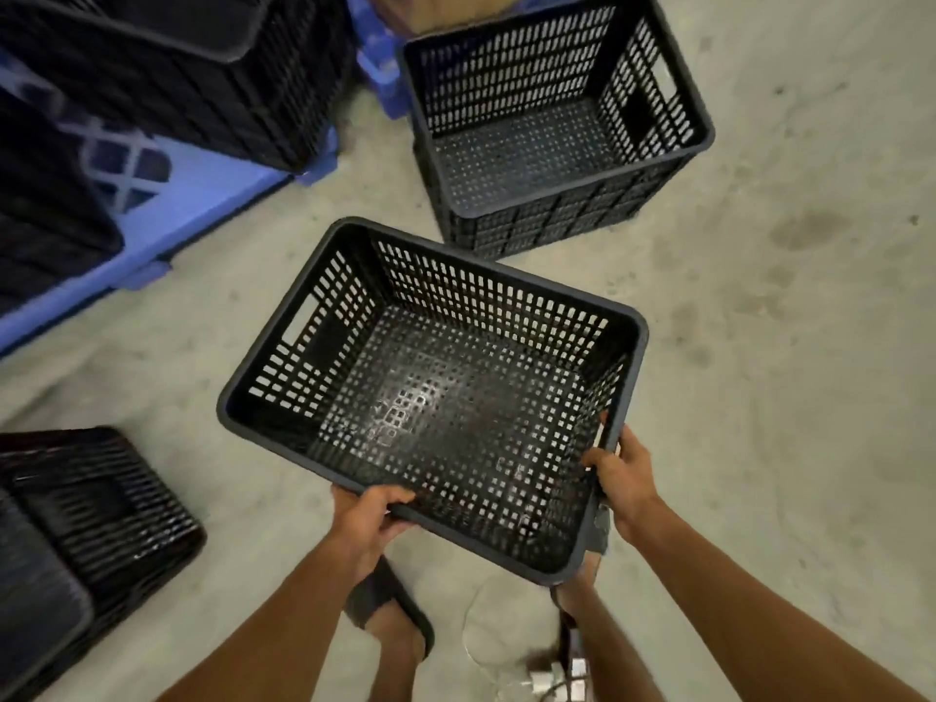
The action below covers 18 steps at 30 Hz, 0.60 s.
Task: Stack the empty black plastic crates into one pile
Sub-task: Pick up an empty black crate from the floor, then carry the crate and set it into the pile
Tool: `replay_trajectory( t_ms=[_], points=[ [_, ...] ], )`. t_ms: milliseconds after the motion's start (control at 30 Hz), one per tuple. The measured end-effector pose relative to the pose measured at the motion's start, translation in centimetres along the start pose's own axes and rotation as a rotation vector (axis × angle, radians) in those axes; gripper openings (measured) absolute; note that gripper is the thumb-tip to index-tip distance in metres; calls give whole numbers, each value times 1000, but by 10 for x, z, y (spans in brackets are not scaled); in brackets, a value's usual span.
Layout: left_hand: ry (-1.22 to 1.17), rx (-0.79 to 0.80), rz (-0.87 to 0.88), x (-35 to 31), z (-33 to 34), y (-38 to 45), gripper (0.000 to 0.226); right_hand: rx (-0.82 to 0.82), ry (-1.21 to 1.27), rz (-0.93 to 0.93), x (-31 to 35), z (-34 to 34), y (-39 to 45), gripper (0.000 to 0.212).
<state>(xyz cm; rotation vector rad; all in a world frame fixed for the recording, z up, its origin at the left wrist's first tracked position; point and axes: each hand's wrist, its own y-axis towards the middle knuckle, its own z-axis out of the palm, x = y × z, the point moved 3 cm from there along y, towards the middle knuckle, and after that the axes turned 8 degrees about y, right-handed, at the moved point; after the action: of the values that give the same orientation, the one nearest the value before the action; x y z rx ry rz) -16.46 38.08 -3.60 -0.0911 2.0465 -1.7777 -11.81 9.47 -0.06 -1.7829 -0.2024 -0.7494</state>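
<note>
I hold an empty black slotted plastic crate (435, 392) above the concrete floor, mouth up and turned at an angle. My left hand (372, 519) grips its near rim, fingers curled over the edge. My right hand (623, 478) grips the rim at the near right corner. Beyond it, a second empty black crate (552, 119) stands upright on the floor, apart from the held one. Another black crate (86, 529) lies at the lower left, seen from its side.
Several more black crates (167, 63) sit stacked on a blue plastic pallet (167, 215) at the upper left. More blue plastic (380, 58) shows behind the standing crate. My sandalled feet (390, 610) are under the held crate. Bare concrete floor (785, 321) spreads to the right.
</note>
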Motion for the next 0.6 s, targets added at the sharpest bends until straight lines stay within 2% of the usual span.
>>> replay_trajectory(
  t_ms=[300, 400, 467, 533, 600],
  points=[
    [-294, -45, 20, -46, -139, 64, 54, 172, -153, 4, -13, 206, 19, 47],
    [-382, -37, 41, -57, -163, 89, 53, 219, -176, -16, -17, 257, 37, 47],
    [-438, -33, 30, -62, -176, 103, 43, 259, -198, -39, -17, 283, 49, 57],
    [-405, -16, -17, -64, -189, 110, 28, 269, -232, -65, -14, 303, 60, 69],
    [-302, 25, -71, -63, -201, 114, 20, 306, -278, -100, -10, 320, 62, 69]
  ],
)
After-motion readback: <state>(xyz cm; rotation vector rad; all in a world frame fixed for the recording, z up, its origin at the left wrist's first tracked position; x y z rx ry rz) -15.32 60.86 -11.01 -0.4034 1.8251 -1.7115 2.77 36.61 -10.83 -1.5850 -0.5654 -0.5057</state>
